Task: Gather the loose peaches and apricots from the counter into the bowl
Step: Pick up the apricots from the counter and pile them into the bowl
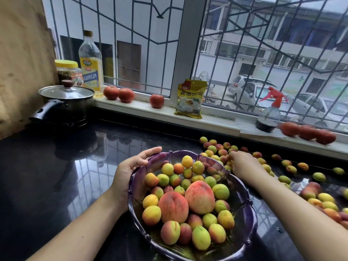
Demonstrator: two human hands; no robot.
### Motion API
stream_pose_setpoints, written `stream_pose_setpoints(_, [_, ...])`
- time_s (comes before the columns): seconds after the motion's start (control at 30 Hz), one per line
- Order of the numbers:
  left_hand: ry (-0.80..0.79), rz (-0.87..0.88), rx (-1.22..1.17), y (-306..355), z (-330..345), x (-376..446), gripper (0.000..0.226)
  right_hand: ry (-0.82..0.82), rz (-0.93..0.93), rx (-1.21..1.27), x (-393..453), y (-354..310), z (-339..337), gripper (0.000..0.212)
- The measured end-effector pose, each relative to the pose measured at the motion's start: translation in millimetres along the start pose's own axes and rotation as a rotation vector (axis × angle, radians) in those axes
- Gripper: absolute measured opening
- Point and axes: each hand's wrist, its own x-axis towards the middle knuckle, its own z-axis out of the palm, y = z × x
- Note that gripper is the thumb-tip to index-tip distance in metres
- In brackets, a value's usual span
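The purple bowl (243, 202) sits on the dark counter (56, 176) right in front of you, tilted a little toward you, and it is already well filled: two big peaches (200, 197) lie side by side in the middle, with many small apricots (187, 161) packed all around them.

Your left hand (130, 167) grips the bowl's far left rim, thumb over the edge and fingers curled along the outside.

Your right hand (243, 163) reaches past the bowl's right rim and lies on the cluster of loose apricots (214, 148) just behind it; its fingers bend down among the fruit, but whether they pinch one or only touch you cannot tell, since the back of the hand hides the fingertips.

More loose fruit (319, 176) trails away along the counter to your right, and another heap (320, 197) lies close beside your right forearm.

On the windowsill (143, 108) behind stand tomatoes (156, 101), a yellow packet (191, 98) leaning on the window frame, and a spray bottle (268, 114) with a red trigger. At the far left corner a black pot (66, 104) with a glass lid stands on the counter, with a yellow-lidded jar (68, 72) and a tall bottle (91, 63) behind it.
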Motion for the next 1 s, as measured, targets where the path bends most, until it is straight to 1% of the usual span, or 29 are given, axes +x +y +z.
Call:
stream_pose_setpoints(0.13, [0.014, -0.001, 0.014, 0, 0, -1, 0.057, -0.001, 0.000, -0.009, -2, -2, -2, 0.015])
stream_pose_setpoints(0.23, [0.023, -0.008, 0.012, 1, 0, -1, 0.057, 0.031, 0.009, 0.017, -3, -2, -2, 0.012])
stream_pose_setpoints(0.3, [0.032, -0.010, 0.016, 1, -1, 0, 0.057, 0.075, 0.006, 0.071, -4, -1, -2, 0.027])
stream_pose_setpoints(0.33, [0.035, -0.009, 0.019, 0, -2, 0, 0.056, 0.116, 0.009, 0.118, -6, -2, -5, 0.035])
stream_pose_setpoints(0.37, [0.036, -0.007, 0.018, 0, -2, 1, 0.056, 0.172, 0.015, 0.192, -8, -4, -12, 0.037])
stream_pose_setpoints(0.43, [0.036, -0.004, 0.013, 0, -4, 2, 0.055, 0.283, 0.015, 0.396, -11, -11, -30, 0.034])
stream_pose_setpoints(0.47, [0.037, -0.003, 0.012, 0, -5, 3, 0.055, 0.308, -0.010, 0.495, -13, -17, -41, 0.031])
stream_pose_setpoints(0.53, [0.039, -0.003, 0.010, -1, -5, 4, 0.056, 0.266, -0.112, 0.674, -23, -39, -62, 0.029])
stream_pose_setpoints(0.6, [0.043, 0.002, 0.012, -1, -5, 4, 0.057, 0.149, -0.257, 0.807, -39, -68, -78, 0.031])
stream_pose_setpoints(0.63, [0.042, 0.004, 0.012, 0, -4, 3, 0.058, 0.103, -0.333, 0.812, -48, -83, -82, 0.032])
stream_pose_setpoints(0.7, [0.034, 0.012, -0.003, 0, -2, 2, 0.058, 0.043, -0.477, 0.730, -62, -113, -83, 0.033])
stream_pose_setpoints(0.8, [-0.005, 0.018, -0.040, 1, 3, -1, 0.055, 0.062, -0.688, 0.525, -64, -145, -68, 0.033])
stream_pose_setpoints(0.9, [-0.052, 0.009, -0.076, 1, 6, -3, 0.047, 0.060, -0.770, 0.397, -55, -161, -53, 0.033])
stream_pose_setpoints(1.0, [-0.058, 0.014, -0.081, 1, 6, -2, 0.048, 0.064, -0.801, 0.294, -52, -162, -44, 0.038])
